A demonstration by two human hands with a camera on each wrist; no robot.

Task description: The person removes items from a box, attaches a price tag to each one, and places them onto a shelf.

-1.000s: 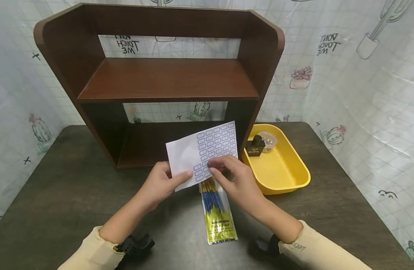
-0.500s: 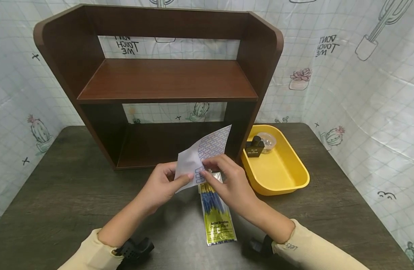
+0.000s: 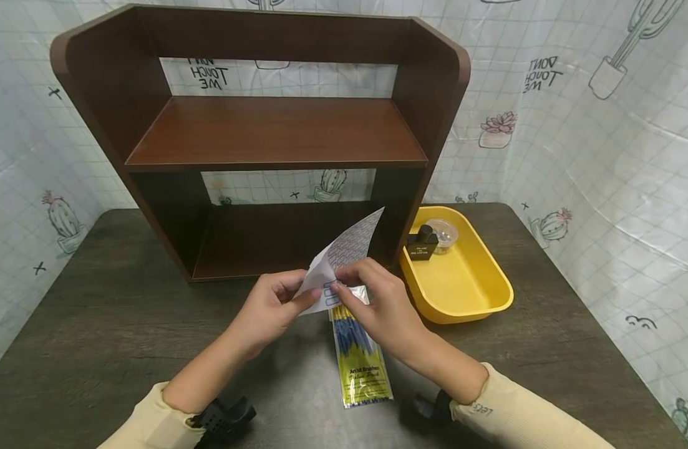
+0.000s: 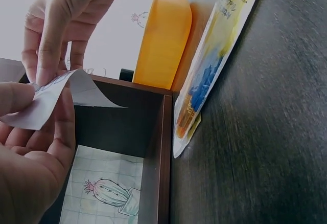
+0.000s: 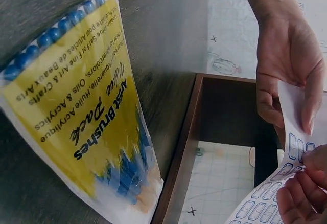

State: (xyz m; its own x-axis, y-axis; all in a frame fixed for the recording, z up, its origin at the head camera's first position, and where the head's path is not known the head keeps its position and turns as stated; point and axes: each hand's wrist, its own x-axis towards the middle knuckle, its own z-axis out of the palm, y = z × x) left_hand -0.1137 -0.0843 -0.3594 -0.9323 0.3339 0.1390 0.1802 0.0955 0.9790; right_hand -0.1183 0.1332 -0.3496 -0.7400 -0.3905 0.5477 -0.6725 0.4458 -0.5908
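Note:
A white sheet of sticker labels [image 3: 352, 245], printed with rows of small blue-outlined boxes, is held up between my hands in front of the shelf's lower compartment. My left hand [image 3: 275, 305] grips its lower left edge, thumb on the printed face and fingers behind. With thumb and forefinger, my right hand [image 3: 382, 304] pinches at the labels near the sheet's lower part. The sheet bends and curls there, as the label sheet [image 4: 89, 92] in the left wrist view also shows. Below it, a clear pack of artist brushes [image 3: 362, 368] lies on the table.
A dark brown two-tier shelf [image 3: 276, 132] stands at the back of the table [image 3: 130, 312]. Right of it is a yellow bin [image 3: 461, 284] with a small black box [image 3: 422, 247] and a round clear container [image 3: 445, 234] inside. A patterned curtain hangs around.
The sheet has turned from nearly flat-facing to bent and tilted edge-on. My right hand has shifted slightly left, nearer my left hand, still pinching at the labels.

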